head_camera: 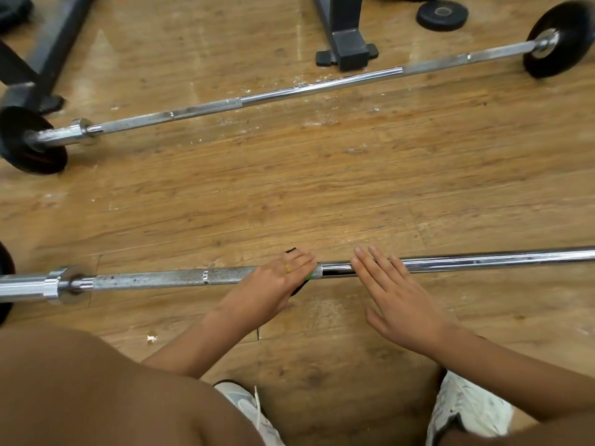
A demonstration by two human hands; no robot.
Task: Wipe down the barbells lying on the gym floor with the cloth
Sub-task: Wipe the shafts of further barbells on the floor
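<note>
Across the lower part of the head view, the near barbell [193,278] lies left to right on the wooden floor [322,194], its shaft running off the right edge and its collar close to the left edge. The left hand [277,284] lies over the knurled stretch with fingers pressed together, holding the dark, green-edged cloth [297,289] against the bar; the cloth peeks out past the fingertips and below the palm, and the thumb is hidden. Just beside it, the right hand [392,291] is flat, fingers straight and slightly spread, laid across the smooth shaft. Bare shaft stretches away on both sides of the hands. A wide band of floor separates this bar from the far barbell [322,83], which lies slanted with a black plate [560,40] at its right end. A dark frame foot [346,43] stands just behind that bar, a loose plate [441,15] beyond. White shoes [470,410] show at the bottom edge.
</note>
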